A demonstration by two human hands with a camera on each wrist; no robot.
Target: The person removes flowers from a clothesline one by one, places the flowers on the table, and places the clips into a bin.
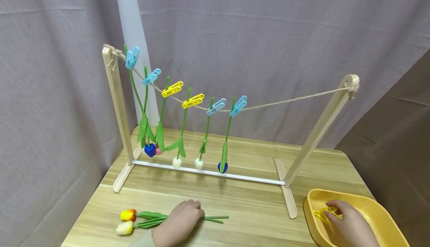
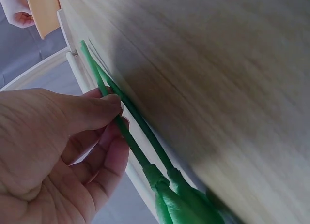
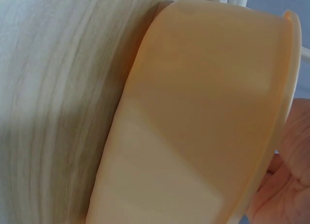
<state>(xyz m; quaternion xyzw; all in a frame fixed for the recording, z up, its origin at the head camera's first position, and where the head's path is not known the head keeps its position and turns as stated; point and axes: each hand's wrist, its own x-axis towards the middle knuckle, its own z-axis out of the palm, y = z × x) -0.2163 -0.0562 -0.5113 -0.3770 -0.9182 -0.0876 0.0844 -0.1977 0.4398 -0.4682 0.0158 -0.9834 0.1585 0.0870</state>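
Two artificial tulips, a red-and-yellow one [image 1: 128, 215] and a pale yellow one [image 1: 125, 228], lie on the table with their green stems pointing right. My left hand [image 1: 184, 219] is over these stems; in the left wrist view its thumb and fingers pinch one green stem [image 2: 127, 132], while the other stem runs just beside it. At the right, my right hand [image 1: 352, 222] reaches into a yellow tray [image 1: 379, 211] and pinches a yellow clothespin [image 1: 330, 210] among others there. The tray wall [image 3: 203, 103] hides the right fingertips in the right wrist view.
A wooden rack with a left post [image 1: 118, 108] and right post [image 1: 317, 131] carries a sagging twine line [image 1: 289, 100]. Several tulips hang head down from blue clothespins [image 1: 238, 106] and yellow clothespins [image 1: 193, 101]. A white bar [image 1: 248, 178] joins the feet. Grey curtains [image 1: 268, 34] stand behind.
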